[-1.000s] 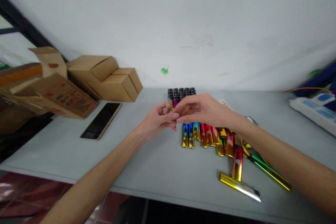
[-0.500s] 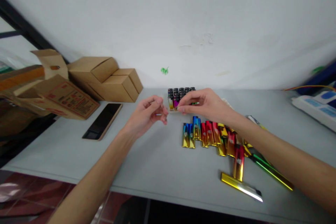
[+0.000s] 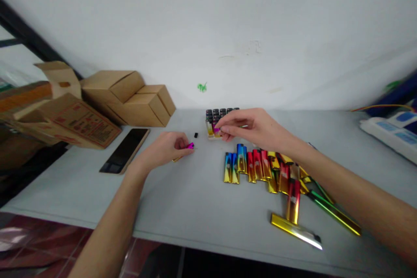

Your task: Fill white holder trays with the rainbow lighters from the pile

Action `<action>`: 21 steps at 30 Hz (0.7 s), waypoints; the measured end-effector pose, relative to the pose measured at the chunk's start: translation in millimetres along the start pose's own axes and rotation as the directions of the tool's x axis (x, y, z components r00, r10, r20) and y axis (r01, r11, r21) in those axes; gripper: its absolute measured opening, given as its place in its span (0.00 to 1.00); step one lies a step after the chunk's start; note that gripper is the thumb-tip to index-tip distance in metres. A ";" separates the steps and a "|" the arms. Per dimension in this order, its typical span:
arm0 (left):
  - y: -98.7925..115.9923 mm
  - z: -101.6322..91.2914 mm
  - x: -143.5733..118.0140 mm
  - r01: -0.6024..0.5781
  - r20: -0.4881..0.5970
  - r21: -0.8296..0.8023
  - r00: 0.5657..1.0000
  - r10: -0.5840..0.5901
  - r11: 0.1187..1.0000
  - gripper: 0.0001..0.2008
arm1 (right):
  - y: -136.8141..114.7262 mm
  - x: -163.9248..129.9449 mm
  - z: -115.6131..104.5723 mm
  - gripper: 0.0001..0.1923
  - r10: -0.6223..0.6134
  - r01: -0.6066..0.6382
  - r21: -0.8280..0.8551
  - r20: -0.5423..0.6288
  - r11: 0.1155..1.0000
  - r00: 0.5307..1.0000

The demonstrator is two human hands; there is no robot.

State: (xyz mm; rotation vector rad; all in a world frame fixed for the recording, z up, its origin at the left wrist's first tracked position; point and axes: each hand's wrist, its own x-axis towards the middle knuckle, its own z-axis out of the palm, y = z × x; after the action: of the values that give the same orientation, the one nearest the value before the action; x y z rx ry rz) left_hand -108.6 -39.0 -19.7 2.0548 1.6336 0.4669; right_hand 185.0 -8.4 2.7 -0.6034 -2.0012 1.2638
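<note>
My left hand (image 3: 167, 150) is closed around a purple-and-gold lighter (image 3: 190, 145), low over the table; its purple end and a bit of gold show past the fingers. Just beyond the fingertips lies a small black piece (image 3: 196, 135). My right hand (image 3: 252, 128) has thumb and fingers pinched together at the front of a tray of upright black-topped lighters (image 3: 209, 128). Whatever is between those fingertips cannot be made out, and the hand covers the tray's right part. Nearer to me, several loose metallic lighters (image 3: 241, 158) in blue, red and gold lie below my right hand.
To the left are a black-screened phone (image 3: 125, 150), closed cardboard boxes (image 3: 143, 106) and an open printed carton (image 3: 81, 119). A white power strip (image 3: 387, 132) sits at the right edge. The wall (image 3: 208, 30) rises behind the grey table (image 3: 182, 200).
My left hand has moved left and down, and a purple-and-gold lighter now shows in it. The black piece has come into sight. My right hand stays at the tray.
</note>
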 end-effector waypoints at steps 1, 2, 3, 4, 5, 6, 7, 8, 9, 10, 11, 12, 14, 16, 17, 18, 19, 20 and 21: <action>-0.6 0.2 0.5 0.002 0.018 -0.005 1.000 -0.002 1.000 0.16 | -1.2 0.0 -0.7 0.12 0.000 0.000 0.002 -0.003 1.000 1.000; -0.9 0.0 0.7 0.003 0.025 -0.006 1.000 -0.003 1.000 0.15 | -2.3 0.0 -1.3 0.12 0.005 -0.005 0.003 -0.008 1.000 1.000; -0.7 -0.5 0.6 0.003 0.026 -0.008 1.000 -0.003 1.000 0.14 | -3.1 -0.1 -1.6 0.13 0.013 -0.013 0.004 -0.014 1.000 1.000; 0.3 -1.0 0.3 0.001 0.021 -0.018 1.000 0.000 1.000 0.14 | -3.5 -0.1 -1.8 0.13 0.022 -0.022 0.007 -0.020 1.000 1.000; 2.0 -1.4 -0.3 -0.004 0.020 -0.042 1.000 0.005 0.999 0.14 | -3.4 -0.3 -1.8 0.13 0.032 -0.032 0.011 -0.020 0.999 0.999; 4.5 -1.5 -1.1 -0.012 0.028 -0.085 1.000 0.014 0.996 0.14 | -2.9 -0.4 -1.7 0.14 0.041 -0.041 0.019 -0.015 0.999 0.999; 7.8 -1.2 -2.1 -0.023 0.040 -0.147 0.999 0.030 0.989 0.14 | -2.3 -0.6 -1.4 0.15 0.048 -0.048 0.031 -0.005 0.998 0.999; 11.7 -0.3 -3.2 -0.039 0.055 -0.223 0.997 0.052 0.974 0.14 | -1.7 -0.9 -0.9 0.16 0.054 -0.054 0.047 0.010 0.997 0.998; 15.9 1.3 -4.3 -0.060 0.063 -0.310 0.995 0.083 0.949 0.14 | -1.4 -1.3 -0.5 0.16 0.058 -0.060 0.065 0.027 0.996 0.998; 20.3 3.4 -5.5 -0.083 0.063 -0.400 0.991 0.118 0.913 0.14 | -1.7 -1.7 0.0 0.17 0.060 -0.064 0.082 0.044 0.995 0.997; 24.7 6.2 -6.7 -0.109 0.055 -0.486 0.986 0.155 0.867 0.14 | -2.5 -2.2 0.5 0.17 0.061 -0.066 0.099 0.055 0.993 0.997; 28.9 9.4 -7.8 -0.132 0.039 -0.563 0.982 0.186 0.816 0.13 | -3.8 -2.6 0.8 0.17 0.062 -0.069 0.114 0.060 0.991 0.996; 36.1 17.1 -9.5 -0.161 -0.001 -0.676 0.976 0.217 0.719 0.12 | -7.3 -3.2 0.9 0.17 0.063 -0.069 0.131 0.048 0.989 0.997; 41.6 25.9 -10.1 -0.169 -0.029 -0.749 0.975 0.222 0.641 0.11 | -10.3 -3.2 0.4 0.16 0.062 -0.064 0.125 0.018 0.990 0.998; 43.8 30.4 -10.0 -0.169 -0.039 -0.774 0.975 0.221 0.610 0.11 | -11.2 -3.0 0.1 0.16 0.060 -0.060 0.112 0.002 0.992 0.998; 45.8 34.9 -9.7 -0.172 -0.052 -0.795 0.975 0.217 0.582 0.11 | -11.6 -2.7 -0.2 0.16 0.055 -0.053 0.095 -0.014 0.994 0.998; 47.6 39.1 -9.3 -0.180 -0.072 -0.811 0.975 0.211 0.557 0.11 | -11.4 -2.3 -0.3 0.16 0.046 -0.044 0.074 -0.031 0.996 0.998; 49.5 43.1 -8.8 -0.190 -0.099 -0.822 0.976 0.193 0.537 0.12 | -10.9 -1.9 -0.2 0.16 0.036 -0.033 0.052 -0.045 0.998 0.998; 51.4 46.7 -8.5 -0.197 -0.128 -0.828 0.978 0.164 0.526 0.12 | -10.1 -1.5 0.2 0.16 0.025 -0.023 0.030 -0.056 0.999 0.998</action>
State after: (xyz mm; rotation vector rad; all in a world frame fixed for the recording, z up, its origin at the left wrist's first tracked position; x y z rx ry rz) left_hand -43.9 -63.5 -29.7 1.4312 0.8710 1.1177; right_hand 185.5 -13.8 11.3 -0.6436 -1.9311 1.2746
